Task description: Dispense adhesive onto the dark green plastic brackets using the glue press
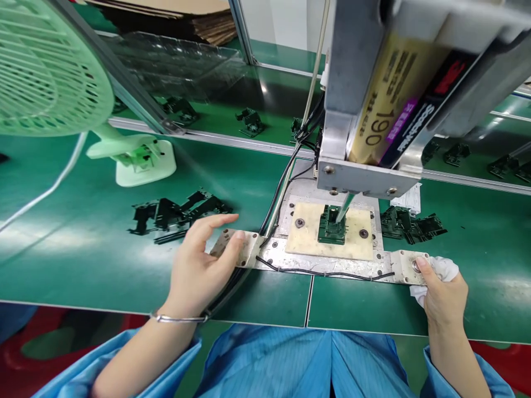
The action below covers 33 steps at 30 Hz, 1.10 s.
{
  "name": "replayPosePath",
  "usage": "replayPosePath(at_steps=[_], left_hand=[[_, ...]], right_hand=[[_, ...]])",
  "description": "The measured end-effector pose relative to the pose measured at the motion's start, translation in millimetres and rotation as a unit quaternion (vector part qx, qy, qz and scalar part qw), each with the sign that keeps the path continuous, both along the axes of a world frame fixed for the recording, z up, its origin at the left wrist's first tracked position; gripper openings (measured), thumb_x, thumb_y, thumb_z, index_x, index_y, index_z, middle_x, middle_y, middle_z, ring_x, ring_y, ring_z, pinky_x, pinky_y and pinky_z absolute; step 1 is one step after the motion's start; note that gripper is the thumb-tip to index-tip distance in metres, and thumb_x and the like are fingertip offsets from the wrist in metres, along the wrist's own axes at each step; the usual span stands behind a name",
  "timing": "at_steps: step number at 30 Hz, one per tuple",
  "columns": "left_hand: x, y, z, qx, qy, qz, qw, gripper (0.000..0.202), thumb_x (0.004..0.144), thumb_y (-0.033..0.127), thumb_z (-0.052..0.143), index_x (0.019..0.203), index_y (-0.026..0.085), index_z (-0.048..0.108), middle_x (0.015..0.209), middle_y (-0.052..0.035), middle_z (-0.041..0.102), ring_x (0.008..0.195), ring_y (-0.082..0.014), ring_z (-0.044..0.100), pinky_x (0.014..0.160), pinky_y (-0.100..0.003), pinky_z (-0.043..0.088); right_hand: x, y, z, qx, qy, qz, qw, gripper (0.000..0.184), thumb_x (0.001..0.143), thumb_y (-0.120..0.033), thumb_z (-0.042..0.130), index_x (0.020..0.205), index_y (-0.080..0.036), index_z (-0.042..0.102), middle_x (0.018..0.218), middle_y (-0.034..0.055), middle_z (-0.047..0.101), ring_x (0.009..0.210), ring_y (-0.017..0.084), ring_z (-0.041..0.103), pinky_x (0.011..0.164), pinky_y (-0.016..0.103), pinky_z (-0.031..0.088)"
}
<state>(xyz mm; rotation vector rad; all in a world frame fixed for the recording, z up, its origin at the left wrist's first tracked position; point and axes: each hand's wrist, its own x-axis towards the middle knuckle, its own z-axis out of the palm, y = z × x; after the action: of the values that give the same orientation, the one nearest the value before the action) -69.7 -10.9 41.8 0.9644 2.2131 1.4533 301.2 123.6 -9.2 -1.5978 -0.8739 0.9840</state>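
My left hand (202, 266) rests at the left metal button block (251, 250), thumb touching its top. The index finger is stretched out, and its other fingers are partly hidden. At the right button block (409, 267), my right hand (447, 293) has its thumb on the round button (416, 266). A crumpled white cloth or tissue (443, 269) is bunched in that hand. Between the blocks, a dark green plastic part (331, 231) sits on a cream fixture plate (302, 241). The press's thin metal rod (344, 208) reaches down to this part.
Loose dark plastic parts lie left (166, 214) and right (410, 225) of the fixture. Behind the metal rail (244, 145), more parts (250, 121) rest on a green surface. A green fan (143, 160) stands at left. Black cables (282, 185) run beside the press (367, 179).
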Motion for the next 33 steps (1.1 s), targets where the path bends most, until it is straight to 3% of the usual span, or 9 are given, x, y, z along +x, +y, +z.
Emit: replayPosePath(at_steps=[3,8,13,19,23,25,27,29,33], left_hand=[[20,16,19.5,0.017,0.16,-0.104,0.981,0.042,0.083,0.043,0.068,0.119,0.021,0.063,0.124,-0.0094,0.065,0.121,-0.0284,0.057,0.111,-0.041,0.041],[49,67,18.0,-0.064,0.012,-0.306,0.95,0.091,0.067,0.049,0.082,0.144,0.021,0.044,0.15,-0.0148,0.05,0.139,-0.0354,0.045,0.118,-0.051,0.035],[56,89,6.2,-0.04,-0.149,-0.345,0.926,0.072,0.072,0.043,0.079,0.135,0.019,0.053,0.137,-0.0159,0.061,0.132,-0.033,0.054,0.116,-0.051,0.038],[55,65,31.1,-0.127,-0.271,-0.343,0.89,0.052,0.073,0.059,0.077,0.099,0.014,0.071,0.105,-0.0099,0.073,0.104,-0.028,0.067,0.099,-0.04,0.051],[65,43,33.9,-0.203,-0.498,-0.357,0.763,0.058,0.071,0.071,0.071,0.076,0.012,0.074,0.072,-0.0073,0.07,0.077,-0.0234,0.066,0.074,-0.033,0.054],[73,34,32.8,-0.226,-0.6,-0.396,0.657,0.064,0.066,0.071,0.073,0.083,0.01,0.077,0.074,-0.0092,0.071,0.074,-0.0226,0.066,0.071,-0.031,0.053],[81,29,33.1,-0.229,-0.636,-0.446,0.587,0.065,0.063,0.069,0.076,0.084,0.008,0.078,0.079,-0.011,0.072,0.072,-0.0213,0.065,0.071,-0.03,0.051],[88,26,34.0,-0.217,-0.639,-0.469,0.57,0.058,0.063,0.064,0.078,0.075,0.008,0.077,0.073,-0.0091,0.07,0.064,-0.0176,0.06,0.066,-0.028,0.047],[98,21,31.9,-0.212,-0.613,-0.474,0.596,0.054,0.054,0.063,0.081,0.048,0.013,0.059,0.044,0.0006,0.047,0.042,-0.01,0.036,0.048,-0.026,0.029]], right_hand=[[-1,-1,1.4,-0.009,0.013,-0.007,1.0,0.063,0.04,-0.049,0.098,0.078,-0.015,0.061,0.076,0.0029,0.061,0.061,0.014,0.055,0.046,0.024,0.049],[1,-2,0.4,0.0,-0.011,0.009,1.0,0.059,0.046,-0.051,0.097,0.077,-0.017,0.059,0.073,0.0021,0.06,0.058,0.014,0.054,0.042,0.023,0.045],[2,-3,0.2,0.017,-0.022,0.046,0.999,0.057,0.052,-0.052,0.094,0.079,-0.018,0.057,0.07,0.0002,0.059,0.054,0.014,0.055,0.041,0.024,0.045],[-2,-4,3.7,-0.012,0.0,0.029,0.999,0.059,0.05,-0.051,0.096,0.082,-0.016,0.059,0.068,-0.0001,0.059,0.05,0.014,0.052,0.037,0.022,0.041],[8,-14,19.2,0.12,-0.088,0.066,0.987,0.043,0.08,-0.055,0.076,0.094,-0.015,0.07,0.073,0.004,0.062,0.05,0.013,0.05,0.04,0.023,0.041],[8,-23,43.3,0.227,-0.098,0.238,0.939,0.034,0.095,-0.049,0.059,0.097,-0.018,0.074,0.082,0.0066,0.066,0.06,0.017,0.057,0.048,0.026,0.044],[-5,-32,76.4,0.28,-0.073,0.487,0.824,0.039,0.103,-0.046,0.044,0.103,-0.023,0.076,0.088,0.0061,0.068,0.071,0.018,0.062,0.058,0.027,0.046],[-29,-38,109.0,0.29,-0.078,0.634,0.712,0.053,0.104,-0.057,0.036,0.105,-0.022,0.075,0.08,0.0031,0.063,0.063,0.014,0.057,0.058,0.026,0.043],[-80,-42,141.5,0.303,-0.107,0.72,0.615,0.078,0.099,-0.071,0.018,0.066,-0.016,0.062,0.066,-0.0011,0.047,0.054,0.009,0.042,0.053,0.026,0.03]])
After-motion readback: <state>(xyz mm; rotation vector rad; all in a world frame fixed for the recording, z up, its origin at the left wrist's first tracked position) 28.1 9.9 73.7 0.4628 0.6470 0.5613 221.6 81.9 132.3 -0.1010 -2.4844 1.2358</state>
